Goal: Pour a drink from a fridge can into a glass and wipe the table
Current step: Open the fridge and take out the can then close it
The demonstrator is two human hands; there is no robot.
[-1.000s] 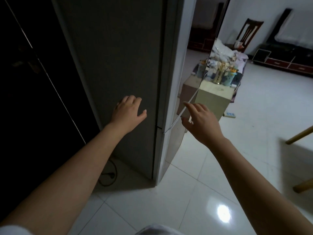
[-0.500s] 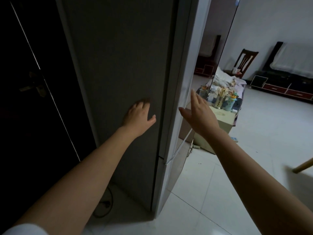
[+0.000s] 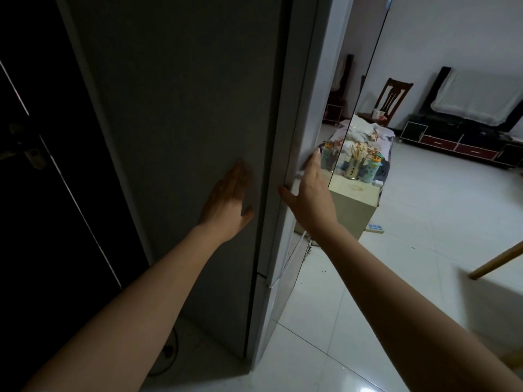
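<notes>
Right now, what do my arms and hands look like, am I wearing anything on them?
Both forearms are bare up to the frame edge: no sleeves, watch, bracelets or gloves show. The left hand is in shadow, and no ring shows on it; the right hand shows no ring either. Nothing else worn is visible.

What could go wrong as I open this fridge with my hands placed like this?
Your right hand reaches round the front edge of the fridge door; fingertips near the seam could get pinched if the door snaps back. Your left hand lies flat on the fridge side, giving little bracing if the seal sticks. A swinging door might also hit the small table standing close behind it.
</notes>
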